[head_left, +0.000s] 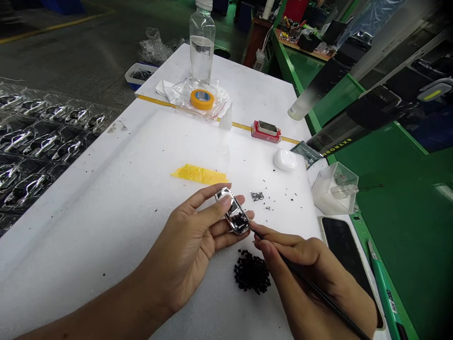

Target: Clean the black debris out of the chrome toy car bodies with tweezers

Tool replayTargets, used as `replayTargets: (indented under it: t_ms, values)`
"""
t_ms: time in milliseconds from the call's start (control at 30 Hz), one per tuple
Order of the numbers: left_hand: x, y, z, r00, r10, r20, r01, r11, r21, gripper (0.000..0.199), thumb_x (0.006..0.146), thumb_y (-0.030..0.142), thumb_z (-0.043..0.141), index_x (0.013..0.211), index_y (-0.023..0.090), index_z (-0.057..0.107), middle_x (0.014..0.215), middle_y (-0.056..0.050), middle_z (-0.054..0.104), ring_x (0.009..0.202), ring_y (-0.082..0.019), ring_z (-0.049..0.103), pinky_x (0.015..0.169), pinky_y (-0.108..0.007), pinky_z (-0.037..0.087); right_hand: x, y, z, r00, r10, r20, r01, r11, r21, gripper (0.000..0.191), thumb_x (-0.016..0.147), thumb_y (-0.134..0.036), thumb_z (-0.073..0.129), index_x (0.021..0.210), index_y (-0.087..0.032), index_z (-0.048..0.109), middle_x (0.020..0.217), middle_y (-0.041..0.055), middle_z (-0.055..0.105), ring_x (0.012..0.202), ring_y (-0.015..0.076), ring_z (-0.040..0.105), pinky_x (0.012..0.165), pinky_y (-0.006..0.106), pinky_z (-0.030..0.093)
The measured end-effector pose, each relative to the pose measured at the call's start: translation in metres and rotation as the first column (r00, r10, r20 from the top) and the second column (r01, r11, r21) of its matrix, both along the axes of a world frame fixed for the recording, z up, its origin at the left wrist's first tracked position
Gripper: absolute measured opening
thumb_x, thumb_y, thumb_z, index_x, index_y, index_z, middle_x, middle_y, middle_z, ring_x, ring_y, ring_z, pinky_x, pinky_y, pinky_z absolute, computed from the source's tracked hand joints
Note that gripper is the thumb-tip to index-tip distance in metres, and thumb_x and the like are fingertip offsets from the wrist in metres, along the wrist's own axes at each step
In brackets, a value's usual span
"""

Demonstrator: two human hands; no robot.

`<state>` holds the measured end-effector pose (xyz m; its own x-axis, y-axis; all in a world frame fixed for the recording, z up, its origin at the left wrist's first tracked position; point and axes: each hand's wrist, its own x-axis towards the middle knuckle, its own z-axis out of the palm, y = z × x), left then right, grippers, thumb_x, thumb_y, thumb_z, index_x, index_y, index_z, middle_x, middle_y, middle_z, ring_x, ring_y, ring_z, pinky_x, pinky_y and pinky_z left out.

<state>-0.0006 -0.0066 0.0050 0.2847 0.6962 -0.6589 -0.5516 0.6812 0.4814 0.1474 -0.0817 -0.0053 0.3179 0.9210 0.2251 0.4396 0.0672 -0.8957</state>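
A small shiny chrome part (236, 215), oblong with dark reflections, is gripped between the thumb and fingers of my left hand (198, 222). My right hand (307, 269) pinches a thin black stick-like tool (311, 285) like a pen. The tool's tip meets the lower right end of the chrome part; whether it carries anything there is too small to tell. Just below the hands lies a pile of tiny black pieces (252, 271) on the white padded surface (141, 212). Behind the part sits a little heap of small silvery bits (256, 196), with specks scattered around it.
A yellow tape strip (200, 174) lies beyond my left hand. Farther back are an orange tape roll (202, 99), a bottle (202, 47), a red box (266, 131) and a white case (285, 159). At right are a clear container (334, 189), a phone (348, 255) and a green cutter (385, 293).
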Motion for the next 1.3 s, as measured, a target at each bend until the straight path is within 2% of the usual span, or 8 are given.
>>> replayTargets:
  t_ms: [100,167,233,367,533,800,1100,1300]
  values:
    - [0.0009,0.0007,0.0006,1.000,0.021,-0.005,-0.021,1.000,-0.002,0.033,0.092,0.011,0.071,0.124,0.017,0.065,0.113,-0.015,0.077,0.091,-0.025,0.078,0.083,-0.038,0.067,-0.0020,-0.0056,0.0001,0.999,-0.005,-0.036,0.005,1.000,0.002,0.010,0.087,-0.027,0.080,0.087,-0.023,0.070,0.104,0.0076,0.081,0.095,0.0275,0.079,0.076,0.032,0.070]
    - [0.0021,0.0015,0.0005,1.000,0.023,-0.001,-0.023,1.000,0.004,0.033,0.092,0.011,0.071,0.124,0.017,0.065,0.116,-0.015,0.077,0.090,-0.024,0.078,0.083,-0.038,0.067,-0.0029,-0.0072,0.0001,0.999,0.005,-0.042,-0.005,1.000,0.008,0.011,0.089,-0.016,0.076,0.089,-0.024,0.069,0.108,0.0029,0.080,0.096,0.0227,0.079,0.082,0.026,0.068]
    - [0.0034,0.0021,0.0002,1.000,0.022,-0.003,-0.022,1.000,0.009,0.033,0.092,0.010,0.071,0.124,0.017,0.064,0.118,-0.015,0.076,0.089,-0.024,0.078,0.082,-0.038,0.067,-0.0032,-0.0070,-0.0003,0.999,0.026,-0.025,-0.026,1.000,0.016,0.015,0.088,-0.012,0.075,0.091,-0.025,0.069,0.110,-0.0002,0.080,0.099,0.0203,0.079,0.085,0.023,0.066]
    - [0.0046,0.0021,0.0001,1.000,0.028,0.000,-0.028,1.000,0.003,0.034,0.092,0.010,0.070,0.124,0.018,0.063,0.115,-0.015,0.077,0.090,-0.024,0.078,0.083,-0.038,0.066,-0.0036,-0.0045,-0.0006,0.999,0.044,-0.017,-0.044,0.999,0.011,0.015,0.090,-0.013,0.075,0.092,-0.026,0.068,0.112,-0.0023,0.079,0.102,0.0184,0.077,0.089,0.019,0.063]
    - [0.0031,0.0009,0.0001,1.000,0.024,0.013,-0.024,1.000,-0.002,0.033,0.091,0.010,0.072,0.122,0.017,0.064,0.112,-0.014,0.077,0.089,-0.023,0.077,0.082,-0.037,0.066,-0.0034,-0.0043,-0.0005,1.000,0.000,0.030,0.001,1.000,-0.023,0.011,0.091,-0.020,0.076,0.088,-0.026,0.067,0.110,-0.0053,0.080,0.101,0.0151,0.077,0.090,0.013,0.060]
    - [0.0028,0.0013,-0.0004,1.000,0.012,-0.008,-0.012,1.000,-0.017,0.032,0.092,0.010,0.070,0.123,0.016,0.065,0.109,-0.015,0.077,0.089,-0.024,0.077,0.081,-0.038,0.067,-0.0005,-0.0061,-0.0014,0.998,-0.026,0.051,0.028,0.998,-0.054,0.008,0.091,-0.026,0.077,0.088,-0.029,0.070,0.108,-0.0076,0.080,0.096,0.0143,0.079,0.088,0.013,0.060]
    - [0.0014,0.0006,-0.0042,0.999,0.045,0.003,-0.045,0.999,0.024,0.031,0.092,0.012,0.071,0.122,0.015,0.066,0.116,-0.018,0.076,0.093,-0.027,0.078,0.083,-0.041,0.067,-0.0035,-0.0041,-0.0007,0.997,0.005,-0.072,-0.006,1.000,-0.013,0.013,0.090,-0.016,0.075,0.088,-0.026,0.068,0.109,-0.0055,0.080,0.100,0.0150,0.078,0.088,0.017,0.062]
    - [0.0023,0.0033,-0.0055,0.999,0.034,0.011,-0.034,0.998,0.046,0.032,0.092,0.012,0.072,0.123,0.017,0.065,0.120,-0.017,0.076,0.090,-0.025,0.078,0.082,-0.042,0.067,0.0047,-0.0023,0.0009,0.997,-0.027,-0.078,0.026,1.000,-0.005,0.008,0.090,-0.025,0.077,0.088,-0.027,0.070,0.104,-0.0041,0.081,0.097,0.0154,0.079,0.088,0.016,0.061]
